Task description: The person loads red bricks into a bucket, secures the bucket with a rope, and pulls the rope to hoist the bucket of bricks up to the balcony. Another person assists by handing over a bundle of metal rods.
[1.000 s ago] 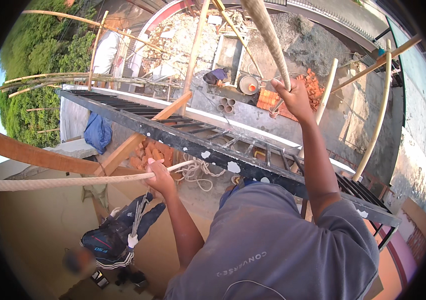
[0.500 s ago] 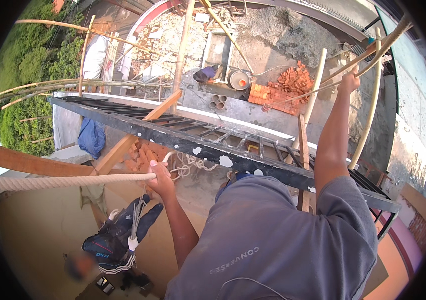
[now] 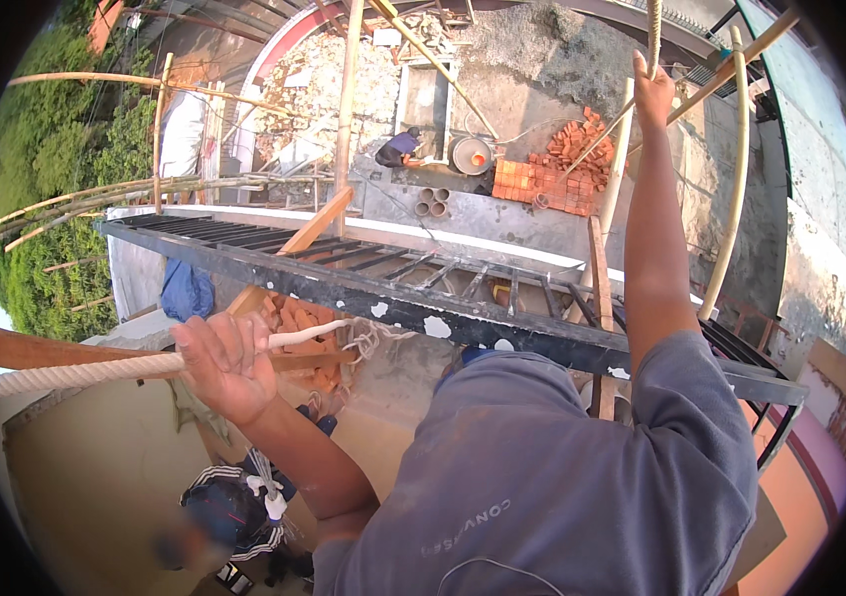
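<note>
My left hand [image 3: 232,370] is closed round a thick white rope [image 3: 95,374]. The rope runs out to the left edge, and its loose end lies knotted in loops [image 3: 371,343] by the black metal railing [image 3: 373,310]. Raised at the upper right, my right hand [image 3: 653,97] grips another upright stretch of rope [image 3: 653,35]. Whether both stretches are one rope I cannot tell. The railing crosses in front of my body, with flaking paint along its bar.
A co-worker [image 3: 234,507] with white gloves holds thin rods at lower left. Far below, another person [image 3: 400,147] crouches by a round tub [image 3: 471,156]. Stacked bricks [image 3: 552,184], gravel [image 3: 532,50] and bamboo poles [image 3: 738,179] stand around. A wooden plank [image 3: 319,221] leans across the railing.
My left hand has moved left along the rope, its fingers curled over it. My right hand has risen and shifted left, and its rope now runs steeply upward. The gloved co-worker has shifted lower.
</note>
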Available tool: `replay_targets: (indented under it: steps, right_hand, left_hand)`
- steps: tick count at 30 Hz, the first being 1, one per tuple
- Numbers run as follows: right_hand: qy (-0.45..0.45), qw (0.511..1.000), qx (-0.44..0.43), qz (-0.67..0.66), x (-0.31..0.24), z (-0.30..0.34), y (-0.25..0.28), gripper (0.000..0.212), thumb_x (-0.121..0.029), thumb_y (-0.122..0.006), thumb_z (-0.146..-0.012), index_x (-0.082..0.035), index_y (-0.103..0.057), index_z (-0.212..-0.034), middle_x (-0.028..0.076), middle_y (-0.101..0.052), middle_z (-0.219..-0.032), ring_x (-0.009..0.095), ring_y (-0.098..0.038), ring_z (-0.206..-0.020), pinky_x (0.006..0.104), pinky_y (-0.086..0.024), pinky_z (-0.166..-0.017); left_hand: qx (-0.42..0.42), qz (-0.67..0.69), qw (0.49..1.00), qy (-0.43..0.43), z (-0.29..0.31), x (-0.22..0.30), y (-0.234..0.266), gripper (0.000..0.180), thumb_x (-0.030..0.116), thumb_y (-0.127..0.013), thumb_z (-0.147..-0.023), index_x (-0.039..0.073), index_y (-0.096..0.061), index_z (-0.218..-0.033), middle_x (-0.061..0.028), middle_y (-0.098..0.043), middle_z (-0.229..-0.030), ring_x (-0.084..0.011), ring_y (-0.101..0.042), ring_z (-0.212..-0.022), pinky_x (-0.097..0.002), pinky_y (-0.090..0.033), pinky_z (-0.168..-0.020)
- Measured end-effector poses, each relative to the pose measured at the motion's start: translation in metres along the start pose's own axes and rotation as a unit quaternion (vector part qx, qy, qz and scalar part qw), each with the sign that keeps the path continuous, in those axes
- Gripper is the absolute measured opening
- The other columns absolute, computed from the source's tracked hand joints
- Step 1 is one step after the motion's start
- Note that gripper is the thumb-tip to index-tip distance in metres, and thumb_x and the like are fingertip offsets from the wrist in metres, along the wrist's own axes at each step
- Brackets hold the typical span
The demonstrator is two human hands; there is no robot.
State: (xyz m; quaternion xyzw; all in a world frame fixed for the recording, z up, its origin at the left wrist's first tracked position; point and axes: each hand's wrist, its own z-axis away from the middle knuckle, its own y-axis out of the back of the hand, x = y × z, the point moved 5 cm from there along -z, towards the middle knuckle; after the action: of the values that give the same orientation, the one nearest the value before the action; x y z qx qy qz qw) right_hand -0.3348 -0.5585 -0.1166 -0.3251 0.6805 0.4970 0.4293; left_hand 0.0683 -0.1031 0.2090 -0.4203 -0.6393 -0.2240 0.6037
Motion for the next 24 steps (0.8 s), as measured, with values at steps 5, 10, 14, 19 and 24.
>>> replay_targets:
  steps: [5,10,14,19,24]
  right_hand:
    - [0.015,0.954,-0.235,0.184,0.07,0.055,-0.098,0.044,-0.049,-0.072,-0.085,-0.005,-0.071,-0.086,0.011,-0.064,-0.067,0.028,-0.063,-0.065,0.0428,-0.048,-0.066]
    - [0.116,0.983,-0.139,-0.028,-0.046,0.15,-0.119,0.034,-0.032,-0.073,-0.087,-0.003,-0.06,-0.074,0.011,-0.059,-0.074,0.026,-0.058,-0.073,0.0382,-0.044,-0.069]
    - [0.124,0.972,-0.138,-0.146,-0.132,0.248,-0.112,0.037,-0.03,-0.06,-0.098,-0.004,-0.059,-0.072,0.015,-0.054,-0.063,0.033,-0.054,-0.057,0.0402,-0.042,-0.057]
    - [0.031,0.936,-0.33,0.12,-0.042,0.33,-0.16,0.046,-0.041,-0.042,-0.103,-0.006,-0.068,-0.089,0.026,-0.066,-0.082,0.047,-0.063,-0.083,0.0555,-0.048,-0.074]
    - [-0.047,0.882,-0.443,0.152,0.116,0.366,-0.193,0.04,-0.036,-0.045,-0.1,-0.005,-0.069,-0.099,0.025,-0.069,-0.091,0.045,-0.065,-0.09,0.0528,-0.05,-0.081]
  left_hand:
    - [-0.145,0.135,0.978,-0.063,-0.021,0.109,-0.049,0.038,0.04,-0.048,-0.105,0.008,-0.046,-0.084,-0.0009,-0.04,-0.063,-0.01,-0.036,-0.05,-0.0309,-0.049,-0.06]
    - [0.078,-0.364,0.898,-0.235,-0.005,0.063,0.014,0.04,0.037,-0.056,-0.102,0.0,-0.048,-0.116,-0.007,-0.046,-0.08,-0.0176,-0.049,-0.075,-0.0457,-0.052,-0.084]
    - [0.303,-0.334,0.886,-0.107,0.07,-0.043,0.144,0.048,0.05,-0.048,-0.104,0.008,-0.04,-0.082,-0.0013,-0.038,-0.07,-0.0114,-0.041,-0.061,-0.0288,-0.041,-0.058]
    - [0.264,-0.319,0.876,-0.247,0.052,0.055,0.061,0.045,0.044,-0.044,-0.107,0.007,-0.038,-0.081,0.0003,-0.031,-0.068,-0.0068,-0.027,-0.052,-0.0247,-0.019,-0.044]
    - [0.261,-0.346,0.834,-0.343,0.019,0.174,-0.013,0.034,0.03,-0.054,-0.105,0.003,-0.044,-0.087,-0.0001,-0.029,-0.07,-0.0071,-0.024,-0.052,-0.0235,-0.018,-0.046]
